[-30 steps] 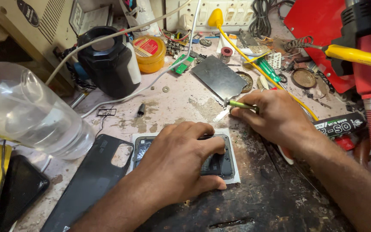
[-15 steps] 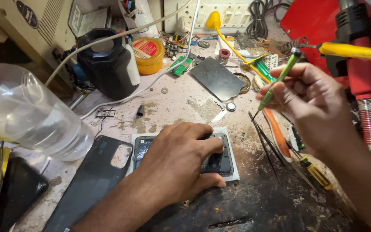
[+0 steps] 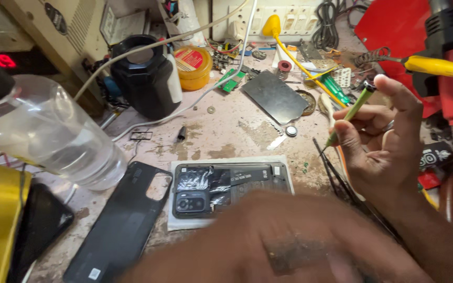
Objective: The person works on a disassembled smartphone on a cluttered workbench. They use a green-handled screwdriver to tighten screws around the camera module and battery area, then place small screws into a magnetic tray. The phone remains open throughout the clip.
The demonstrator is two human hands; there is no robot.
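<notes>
A stained, worn workbench (image 3: 226, 131) carries an opened phone (image 3: 226, 186) on a white pad (image 3: 284, 160), 1 black back cover (image 3: 119, 225), a dark plate (image 3: 274, 96), and what looks like a coin cell (image 3: 291, 130).

Matt black plastic on the back cover (image 3: 119, 225); glossy foil patches inside the opened phone (image 3: 226, 186); clear smooth plastic bottle (image 3: 53, 136); rough, stained tabletop (image 3: 226, 136); green plastic-handled screwdriver (image 3: 349, 112).
</notes>
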